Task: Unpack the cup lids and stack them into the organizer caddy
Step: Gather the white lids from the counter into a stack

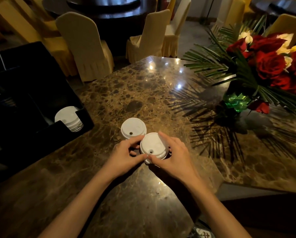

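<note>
Two short stacks of white cup lids stand on the marble table. The near stack (pixel 152 146) is held from both sides: my left hand (pixel 125 155) grips its left edge and my right hand (pixel 173 152) wraps its right and front edge. The far stack (pixel 133 127) stands free just behind and to the left, touching or nearly touching the near one. The black organizer caddy (pixel 40 93) sits at the table's left, with more white lids (pixel 68 118) stacked in its front right compartment.
A vase of red roses with long green fronds (pixel 257 69) stands at the right of the table (pixel 143 86). Chairs in yellow covers (pixel 85 45) stand beyond the far edge. The table's near edge is angled.
</note>
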### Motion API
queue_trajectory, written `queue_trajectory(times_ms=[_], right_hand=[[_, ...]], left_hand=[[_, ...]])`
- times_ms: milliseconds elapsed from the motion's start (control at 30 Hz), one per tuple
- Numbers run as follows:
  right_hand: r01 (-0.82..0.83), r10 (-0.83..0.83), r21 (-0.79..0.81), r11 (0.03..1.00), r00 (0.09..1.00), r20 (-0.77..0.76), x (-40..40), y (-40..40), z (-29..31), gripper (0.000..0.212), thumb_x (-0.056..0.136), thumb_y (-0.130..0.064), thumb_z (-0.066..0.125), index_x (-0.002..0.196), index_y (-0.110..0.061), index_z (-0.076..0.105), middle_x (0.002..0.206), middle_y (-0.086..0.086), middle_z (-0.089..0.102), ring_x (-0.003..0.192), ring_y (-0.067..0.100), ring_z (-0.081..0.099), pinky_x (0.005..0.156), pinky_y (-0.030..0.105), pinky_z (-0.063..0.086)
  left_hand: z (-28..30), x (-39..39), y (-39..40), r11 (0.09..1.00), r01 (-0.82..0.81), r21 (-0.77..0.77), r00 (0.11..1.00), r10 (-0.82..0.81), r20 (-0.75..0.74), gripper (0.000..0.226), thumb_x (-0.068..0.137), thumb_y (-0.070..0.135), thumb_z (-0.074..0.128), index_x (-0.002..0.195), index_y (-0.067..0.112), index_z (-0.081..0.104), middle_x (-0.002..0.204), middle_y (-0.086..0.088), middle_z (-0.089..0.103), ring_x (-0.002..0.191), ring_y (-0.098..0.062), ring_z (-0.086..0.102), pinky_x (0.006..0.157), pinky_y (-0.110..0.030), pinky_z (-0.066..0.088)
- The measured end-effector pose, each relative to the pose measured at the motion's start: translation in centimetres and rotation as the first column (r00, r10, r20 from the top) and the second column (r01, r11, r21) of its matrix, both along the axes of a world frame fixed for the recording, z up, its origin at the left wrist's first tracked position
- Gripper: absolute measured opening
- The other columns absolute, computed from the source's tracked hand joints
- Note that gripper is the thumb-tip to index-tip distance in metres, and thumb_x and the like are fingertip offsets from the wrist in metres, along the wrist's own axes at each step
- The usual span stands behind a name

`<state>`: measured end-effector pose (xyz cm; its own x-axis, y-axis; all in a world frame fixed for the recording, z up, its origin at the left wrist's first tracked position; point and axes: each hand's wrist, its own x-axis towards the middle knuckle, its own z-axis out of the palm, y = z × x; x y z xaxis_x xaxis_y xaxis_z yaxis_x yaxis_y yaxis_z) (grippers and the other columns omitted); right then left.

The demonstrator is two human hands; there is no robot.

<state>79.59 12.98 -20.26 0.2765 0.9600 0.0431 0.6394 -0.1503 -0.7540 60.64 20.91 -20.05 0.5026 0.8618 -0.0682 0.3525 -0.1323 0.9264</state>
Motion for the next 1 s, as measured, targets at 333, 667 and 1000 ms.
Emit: queue_trajectory(times_ms=[333,667,1000], right_hand=[[0.033,-0.032,0.047,0.998,0.999,-0.01,-0.5,-1.1,0.2,0.097,0.06,-0.068,0.081,0.148,-0.04,0.049,0.125,-0.012,0.057,0.121,-0.002,0.051,0.102,0.031,0.052],[-0.031,0.04,0.154,0.988,0.998,-0.054,-1.4,1.5,2.5,0.093,0.064,-0.061,0.083,0.146,-0.029,0.053,0.127,-0.013,0.057,0.12,0.002,0.056,0.1,0.021,0.049],[-0.051,0.064,0.151,0.987,0.995,-0.077,-2.8,7.9,2.7,0.081,0.07,-0.045,0.092,0.141,-0.023,0.06,0.132,-0.012,0.061,0.123,0.008,0.057,0.105,0.034,0.051]], left_hand=[[0.0,0.0,-1.6,0.999,-0.042,-0.027,0.997,0.044,0.066,0.07,0.074,0.004,0.087,0.138,0.017,0.06,0.136,0.005,0.066,0.127,-0.007,0.06,0.112,-0.039,0.046],[3.1,-1.8,0.9,0.998,-0.048,0.039,0.993,0.043,0.107,0.068,0.071,0.016,0.09,0.132,0.026,0.062,0.128,0.011,0.068,0.118,0.001,0.064,0.101,-0.021,0.051],[4.1,-3.0,6.6,0.995,-0.03,0.099,1.0,0.03,0.009,0.067,0.075,0.022,0.088,0.136,0.025,0.06,0.127,0.013,0.068,0.118,0.003,0.063,0.1,-0.017,0.05]])
